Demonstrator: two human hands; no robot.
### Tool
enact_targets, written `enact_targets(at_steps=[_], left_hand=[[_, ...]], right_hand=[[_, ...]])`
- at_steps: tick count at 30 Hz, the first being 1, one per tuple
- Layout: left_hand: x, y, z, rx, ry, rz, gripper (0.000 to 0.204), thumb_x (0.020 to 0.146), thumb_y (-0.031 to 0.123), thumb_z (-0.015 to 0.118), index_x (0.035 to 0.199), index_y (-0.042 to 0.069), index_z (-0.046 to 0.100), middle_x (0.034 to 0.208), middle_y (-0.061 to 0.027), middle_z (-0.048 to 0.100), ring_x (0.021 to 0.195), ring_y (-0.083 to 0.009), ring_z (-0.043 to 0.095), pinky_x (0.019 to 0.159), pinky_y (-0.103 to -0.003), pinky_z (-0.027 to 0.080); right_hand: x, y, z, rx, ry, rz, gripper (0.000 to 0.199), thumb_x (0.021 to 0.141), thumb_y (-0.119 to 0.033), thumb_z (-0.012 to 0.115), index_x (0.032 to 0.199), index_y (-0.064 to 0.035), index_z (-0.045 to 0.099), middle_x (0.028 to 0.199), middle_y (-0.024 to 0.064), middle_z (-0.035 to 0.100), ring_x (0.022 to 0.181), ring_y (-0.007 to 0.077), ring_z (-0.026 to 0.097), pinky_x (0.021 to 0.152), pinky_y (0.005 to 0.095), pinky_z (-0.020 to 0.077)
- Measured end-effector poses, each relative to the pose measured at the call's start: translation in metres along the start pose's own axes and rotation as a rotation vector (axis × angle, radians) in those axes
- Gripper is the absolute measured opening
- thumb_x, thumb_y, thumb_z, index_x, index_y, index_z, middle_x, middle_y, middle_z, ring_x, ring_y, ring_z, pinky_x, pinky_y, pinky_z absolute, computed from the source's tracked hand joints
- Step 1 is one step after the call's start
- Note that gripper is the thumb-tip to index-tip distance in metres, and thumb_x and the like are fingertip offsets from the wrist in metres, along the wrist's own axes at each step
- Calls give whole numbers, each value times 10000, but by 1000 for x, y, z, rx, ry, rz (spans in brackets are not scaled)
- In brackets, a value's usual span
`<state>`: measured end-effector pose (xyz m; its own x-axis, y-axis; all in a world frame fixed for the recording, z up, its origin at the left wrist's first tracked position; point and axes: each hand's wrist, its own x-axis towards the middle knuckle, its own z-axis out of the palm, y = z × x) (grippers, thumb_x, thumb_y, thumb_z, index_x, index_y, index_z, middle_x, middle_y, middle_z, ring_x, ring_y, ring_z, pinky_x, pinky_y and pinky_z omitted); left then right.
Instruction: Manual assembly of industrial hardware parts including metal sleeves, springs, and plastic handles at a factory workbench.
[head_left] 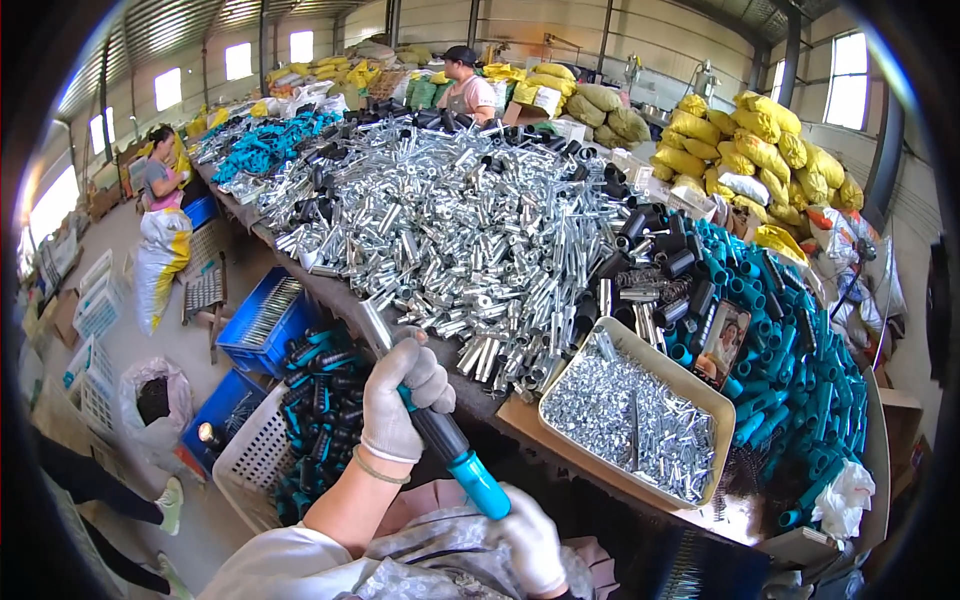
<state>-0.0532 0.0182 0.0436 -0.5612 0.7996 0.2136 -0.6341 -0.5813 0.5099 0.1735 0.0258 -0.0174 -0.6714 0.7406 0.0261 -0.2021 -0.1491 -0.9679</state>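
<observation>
My left hand [405, 395], in a white glove, is closed around a teal-and-black tool handle [442, 434] with a silver metal tube at its far end. The handle slants across my front, its teal end toward me. At that teal end is my right hand [530, 545], also gloved; it is blurred and its fingers are hard to make out. Beyond the tool, a big heap of silver metal tubes [450, 220] covers the table. A beige tray [722, 425] of small metal parts stands to the right, beside a pile of teal handle tubes [800, 390].
A phone [722, 343] leans by the teal pile. At my left stand a white crate [245, 465] beside black-and-teal handles [318, 420], and blue bins [262, 335]. Co-workers stand across the table [468, 90] and at far left [160, 180]. Yellow sacks [760, 150] are stacked at back right.
</observation>
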Motion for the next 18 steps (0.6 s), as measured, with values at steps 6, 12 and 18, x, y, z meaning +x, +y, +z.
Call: enact_targets(at_steps=[6,12,18], left_hand=[[8,6,-6,-75,86,66,93,1006,219,577,934,161,567,618,102,252,479,-38,255,472,-243,255],[17,8,-7,-167,94,58,88,1014,189,566,943,153,603,606,98,235,476,-33,237,474,-235,219],[18,10,-16,-139,79,84,273,980,202,609,764,201,443,606,100,242,485,-45,251,485,-244,265]], right_hand=[[0,2,-18,-79,-115,-56,353,896,-56,514,1225,66,554,868,98,649,756,166,611,700,278,484],[7,0,-22,-512,-273,-630,239,907,-39,535,1107,-31,666,838,102,631,749,275,602,763,340,501],[20,-8,-14,-318,-684,-552,351,930,-132,614,1257,-6,599,858,107,654,719,220,635,694,323,512]])
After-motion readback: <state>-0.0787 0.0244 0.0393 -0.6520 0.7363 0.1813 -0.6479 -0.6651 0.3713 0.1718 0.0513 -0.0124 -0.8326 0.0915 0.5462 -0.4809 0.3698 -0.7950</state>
